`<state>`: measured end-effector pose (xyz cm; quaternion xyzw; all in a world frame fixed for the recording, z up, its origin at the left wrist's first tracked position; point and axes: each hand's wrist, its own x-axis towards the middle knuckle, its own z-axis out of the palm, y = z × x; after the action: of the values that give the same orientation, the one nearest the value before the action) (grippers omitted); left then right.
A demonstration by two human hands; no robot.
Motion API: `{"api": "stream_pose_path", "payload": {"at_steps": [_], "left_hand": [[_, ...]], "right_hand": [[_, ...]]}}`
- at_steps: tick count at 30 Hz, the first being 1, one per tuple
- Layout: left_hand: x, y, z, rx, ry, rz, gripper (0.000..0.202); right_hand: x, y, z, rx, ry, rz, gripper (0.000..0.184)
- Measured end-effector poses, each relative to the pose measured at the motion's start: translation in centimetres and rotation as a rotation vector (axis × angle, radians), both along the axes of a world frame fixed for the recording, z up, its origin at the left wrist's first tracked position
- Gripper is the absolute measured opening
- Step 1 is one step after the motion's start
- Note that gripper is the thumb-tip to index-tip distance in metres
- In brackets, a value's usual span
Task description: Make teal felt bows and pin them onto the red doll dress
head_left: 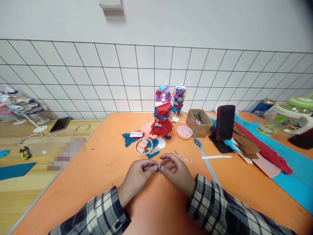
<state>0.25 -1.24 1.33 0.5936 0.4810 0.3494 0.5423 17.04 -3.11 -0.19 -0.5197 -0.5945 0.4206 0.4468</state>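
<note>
My left hand [140,173] and my right hand [178,173] meet above the orange table, fingertips pinched together. Between them is a small dark blue scrap [160,168], mostly covered by the fingers; whether it is paper or cloth I cannot tell. Just beyond my right hand lie small scissors [183,157] with their blades pointing away to the left. A roll of pale tape [136,150] rests on pink and blue scraps past my left hand. Behind it stands a miniature dress form in a ruffled red dress [163,112] with blue trim.
A second dress form [179,98] stands by the tiled wall. To the right are a pink dish [184,132], a cardboard box [199,125], an upright phone [225,122], a white strip [216,157] and coloured crepe sheets [266,145]. A wooden table [22,195] adjoins on the left.
</note>
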Motion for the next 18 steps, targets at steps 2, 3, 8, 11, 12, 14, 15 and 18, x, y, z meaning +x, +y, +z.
{"api": "stream_pose_path", "payload": {"at_steps": [2,3,8,11,12,14,15,18], "left_hand": [[0.02,-0.07,-0.07,0.004,0.017,-0.016,0.018],[0.04,-0.09,-0.11,0.006,0.025,-0.017,0.018],[0.07,-0.12,-0.23,0.015,0.020,0.022,0.017],[0.05,-0.11,-0.14,0.006,0.002,0.026,0.016],[0.06,-0.10,-0.09,0.002,-0.001,0.024,0.016],[0.10,-0.11,-0.02,-0.001,-0.002,0.013,0.016],[0.13,-0.11,0.00,-0.003,-0.001,0.006,0.016],[0.21,-0.12,-0.08,-0.004,-0.010,0.001,0.016]], "right_hand": [[-0.02,0.03,0.09,0.048,-0.070,-0.016,0.012],[-0.03,0.06,0.11,0.064,-0.100,-0.025,0.006],[-0.08,0.17,-0.06,-0.050,-0.062,-0.020,0.004],[-0.11,0.09,-0.07,-0.103,0.034,0.028,0.010],[-0.11,0.07,-0.05,-0.096,0.049,0.038,0.014],[-0.09,0.07,-0.02,-0.061,0.027,0.039,0.018],[-0.07,0.11,-0.04,-0.046,-0.002,0.032,0.016],[0.03,0.27,-0.26,-0.064,-0.034,0.004,0.009]]}}
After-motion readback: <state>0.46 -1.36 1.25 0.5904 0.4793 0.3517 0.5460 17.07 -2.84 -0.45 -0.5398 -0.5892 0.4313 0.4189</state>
